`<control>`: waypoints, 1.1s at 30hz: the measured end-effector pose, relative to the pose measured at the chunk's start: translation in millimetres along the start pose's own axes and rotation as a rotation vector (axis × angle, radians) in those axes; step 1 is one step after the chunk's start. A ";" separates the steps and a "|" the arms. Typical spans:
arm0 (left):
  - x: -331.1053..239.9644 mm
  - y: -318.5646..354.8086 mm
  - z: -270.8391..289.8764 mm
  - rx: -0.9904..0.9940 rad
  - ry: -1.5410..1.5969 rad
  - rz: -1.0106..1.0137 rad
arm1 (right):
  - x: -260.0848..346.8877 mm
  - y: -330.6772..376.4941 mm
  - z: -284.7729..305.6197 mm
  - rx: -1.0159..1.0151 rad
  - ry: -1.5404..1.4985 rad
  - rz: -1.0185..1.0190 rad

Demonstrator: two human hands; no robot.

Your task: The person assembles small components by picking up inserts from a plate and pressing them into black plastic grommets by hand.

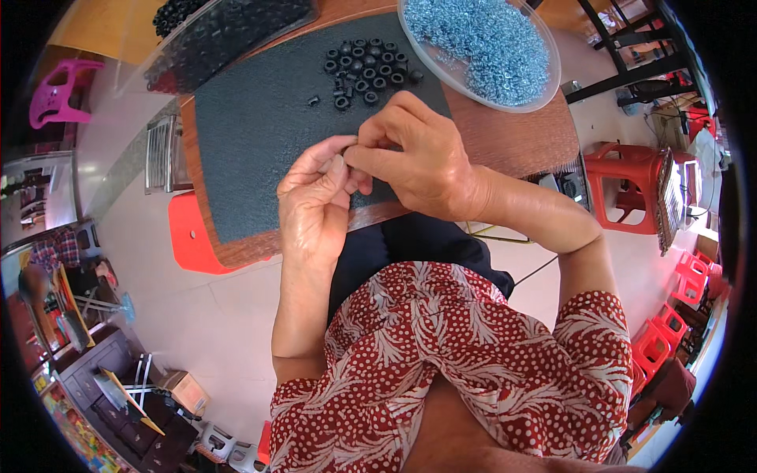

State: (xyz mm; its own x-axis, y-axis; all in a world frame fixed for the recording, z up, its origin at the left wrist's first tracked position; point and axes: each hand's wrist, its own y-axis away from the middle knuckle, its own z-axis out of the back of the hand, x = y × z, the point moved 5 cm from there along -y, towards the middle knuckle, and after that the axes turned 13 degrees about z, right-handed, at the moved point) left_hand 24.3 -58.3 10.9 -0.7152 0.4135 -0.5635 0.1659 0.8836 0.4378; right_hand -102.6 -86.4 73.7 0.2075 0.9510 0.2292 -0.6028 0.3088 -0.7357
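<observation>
Presently noted: left hand (315,201) and right hand (418,162) pinched together on a small part, mostly hidden, above dark mat (252,134) on desk (512,138), black rings (367,71) at twelve o'clock within reach, silvery washers in clear dish (481,43) at one o'clock.

black rings (367,67), dark grey mat (260,126), silvery-blue eyelets (481,39), red stools (631,185)

Pale tiled floor (213,315), daylit and glossy. Red plastic stools: one (627,185) right of the wooden tabletop (512,142), a stack (670,323) further right, another (189,236) under the tabletop's left edge. Pink plastic chair (59,91) upper left. Dark wooden cabinet (126,402) lower left, cluttered. Black metal frame legs (631,47) upper right.
</observation>
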 end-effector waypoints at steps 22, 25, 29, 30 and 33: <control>-9.5 7.5 28.1 -0.020 -0.033 -0.133 | -54.9 -30.2 -53.6 0.304 0.182 0.176; -5.4 4.6 24.2 0.015 -0.068 -0.149 | -41.7 -15.3 -29.4 0.237 0.190 0.089; -5.4 2.7 13.4 -0.008 -0.157 -0.199 | -23.8 -0.5 -26.5 0.409 0.336 0.126; -4.6 1.2 10.8 -0.002 -0.195 -0.214 | -25.2 2.6 -28.6 0.425 0.365 0.095; -1.2 -6.0 8.6 -0.023 -0.280 -0.253 | -29.6 11.6 -30.4 0.398 0.398 0.046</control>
State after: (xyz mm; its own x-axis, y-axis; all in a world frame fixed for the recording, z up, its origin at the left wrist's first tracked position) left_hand 30.1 -62.1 2.9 -0.5179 0.2297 -0.8240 -0.0100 0.9616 0.2743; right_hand -92.3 -111.4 39.0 0.4020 0.9087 -0.1123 -0.8464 0.3220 -0.4243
